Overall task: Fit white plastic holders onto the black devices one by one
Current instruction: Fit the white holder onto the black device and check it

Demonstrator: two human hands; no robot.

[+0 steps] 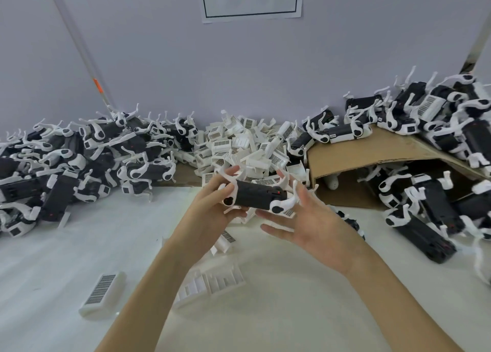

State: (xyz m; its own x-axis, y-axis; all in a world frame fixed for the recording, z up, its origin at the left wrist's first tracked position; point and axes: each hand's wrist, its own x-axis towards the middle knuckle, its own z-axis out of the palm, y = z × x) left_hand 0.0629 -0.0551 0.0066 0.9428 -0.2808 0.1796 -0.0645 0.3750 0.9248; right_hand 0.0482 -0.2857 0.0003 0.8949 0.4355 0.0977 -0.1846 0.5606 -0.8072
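Note:
A black device [255,195] with white legs is held in the air over the table's middle. My left hand [212,208] grips its left end, fingers wrapped around the body. At the device's right end my right hand [310,218] has its fingers spread, the thumb touching a white leg; its palm faces up and holds nothing. A heap of loose white plastic holders [247,144] lies behind the device against the wall. Two more holders [102,294] [212,285] lie on the table near my forearms.
Piles of black devices with white parts fill the left side [79,155] and the right side [435,192]. A bent cardboard sheet [372,149] arches at the right, devices on and under it. The white table [53,258] runs to a grey wall.

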